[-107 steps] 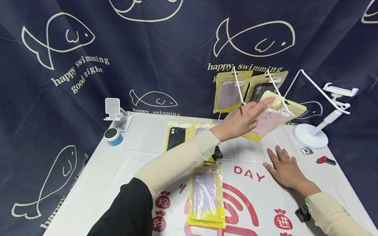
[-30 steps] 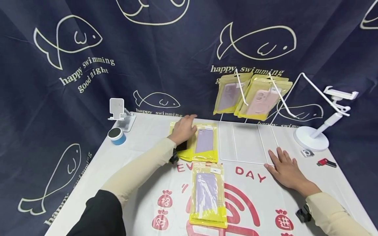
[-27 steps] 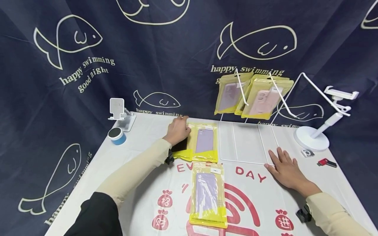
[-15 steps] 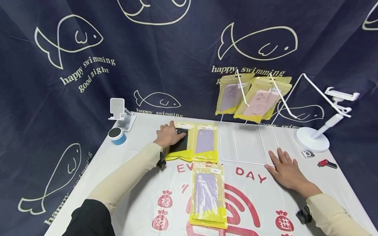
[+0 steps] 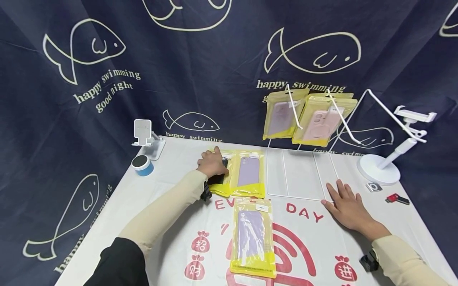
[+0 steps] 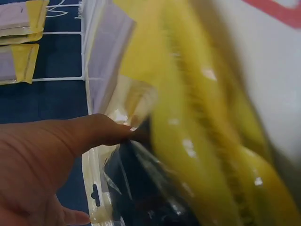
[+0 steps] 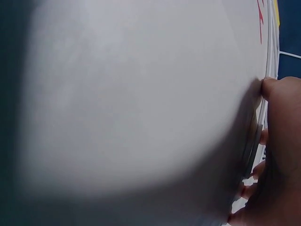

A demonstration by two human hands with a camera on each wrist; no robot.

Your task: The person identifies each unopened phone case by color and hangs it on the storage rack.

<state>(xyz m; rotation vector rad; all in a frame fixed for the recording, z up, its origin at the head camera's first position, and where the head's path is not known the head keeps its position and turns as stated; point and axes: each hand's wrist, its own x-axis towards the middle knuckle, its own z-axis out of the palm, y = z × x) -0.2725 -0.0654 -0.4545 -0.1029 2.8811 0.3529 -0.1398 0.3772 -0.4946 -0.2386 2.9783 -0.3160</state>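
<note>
Fingers of the left hand (image 5: pixel 212 164) are curled over the top of the black case pack (image 5: pixel 217 179), thumb and fingers pinching its clear plastic edge; the left wrist view shows the thumb (image 6: pixel 89 134) pressed right against that flap, with the dark case beneath it. That pack lies flat on the white tablecloth (image 5: pixel 168 186), at the far left of a pair, touching the lilac pack (image 5: pixel 248 173) just beside it. Over on the other side, the right hand (image 5: pixel 346 204) lies palm down on the cloth, fingers straight and slightly spread, holding nothing, its fingertips right by the near corner of the wire rack base (image 5: pixel 300 172). From the right wrist view you can see only a fingertip (image 7: pixel 277 92) against the thin white wire. A second lilac pack (image 5: pixel 252 237) sits nearer the person, apart from both hands, over the red print. Up on the rack's hooks hang two more packs, a lilac one (image 5: pixel 282 115) and a pink one (image 5: pixel 322 121), overlapping a little. At the back left stand a small white phone stand (image 5: pixel 144 135) and a blue round speaker (image 5: pixel 142 165); at the right, a white gooseneck holder (image 5: pixel 381 169), a small grey clip (image 5: pixel 373 186) and a red USB stick (image 5: pixel 395 198).
</note>
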